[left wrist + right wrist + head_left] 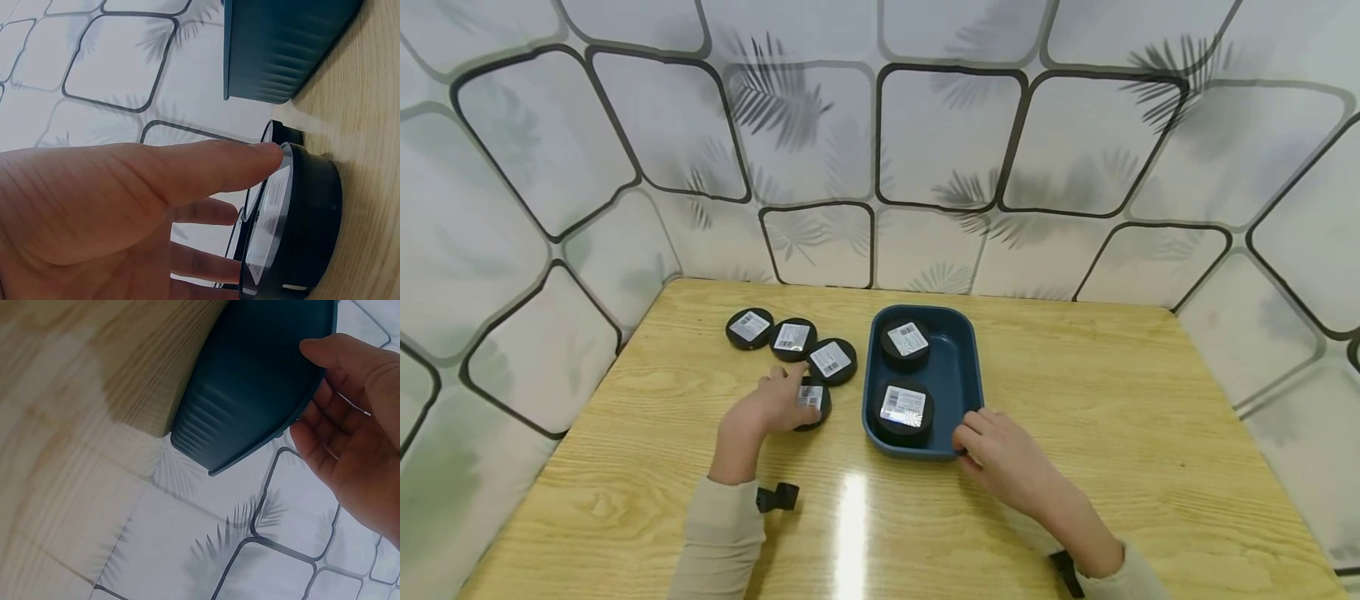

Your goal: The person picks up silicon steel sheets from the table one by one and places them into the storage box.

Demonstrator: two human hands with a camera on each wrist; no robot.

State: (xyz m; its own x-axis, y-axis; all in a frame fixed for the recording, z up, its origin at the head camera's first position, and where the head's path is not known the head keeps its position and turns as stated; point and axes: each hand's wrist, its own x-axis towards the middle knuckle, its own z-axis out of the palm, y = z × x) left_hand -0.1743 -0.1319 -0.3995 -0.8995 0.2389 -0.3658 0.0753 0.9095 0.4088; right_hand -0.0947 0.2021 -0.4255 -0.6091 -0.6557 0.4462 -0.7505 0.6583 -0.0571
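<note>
The right hand (pixel 1009 462) pinches the rim of the blue tray (pixel 957 362); slackness might let it skid. The left hand (pixel 767 406) spans a labelled black disc (pixel 312 219) left of it, grip unclear; a lopsided pinch could knock the neighbouring disc (pixel 832 360) beyond.

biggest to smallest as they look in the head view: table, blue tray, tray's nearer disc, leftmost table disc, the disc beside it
1. Table
2. Blue tray
3. Tray's nearer disc
4. Leftmost table disc and the disc beside it: too alike to rank
</note>
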